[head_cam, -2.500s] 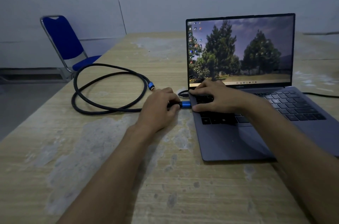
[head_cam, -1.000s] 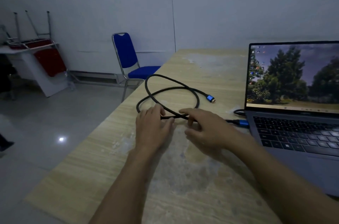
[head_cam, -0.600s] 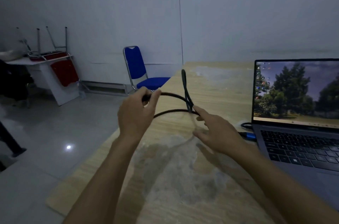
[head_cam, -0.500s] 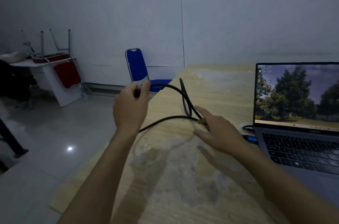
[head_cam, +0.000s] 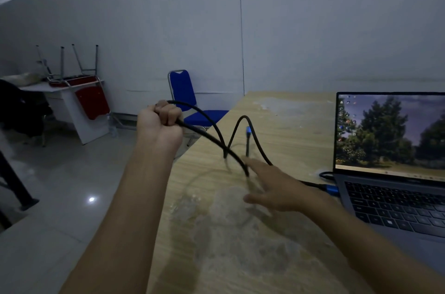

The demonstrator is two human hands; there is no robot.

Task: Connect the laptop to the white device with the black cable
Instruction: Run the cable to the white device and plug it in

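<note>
We note our left hand (head_cam: 160, 125) fisted around the black cable (head_cam: 204, 134), raised beyond the table's left edge (head_cam: 168, 183); its free blue plug (head_cam: 248, 130) points upward. Our right hand (head_cam: 274, 187) lies open, holding nothing.

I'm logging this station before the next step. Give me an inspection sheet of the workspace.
Surface: wooden table, worn pale patches.
Job's things: laptop open, screen on; white device nothing seen.
Clutter: nothing seen.
Grippers: left hand fist shut on the black cable, raised; right hand open, fingers spread, low over the table.
Cables: one blue plug at the laptop's left edge; free blue plug in the air.
Surroundings: blue chair, red chair upturned on a white desk.
</note>
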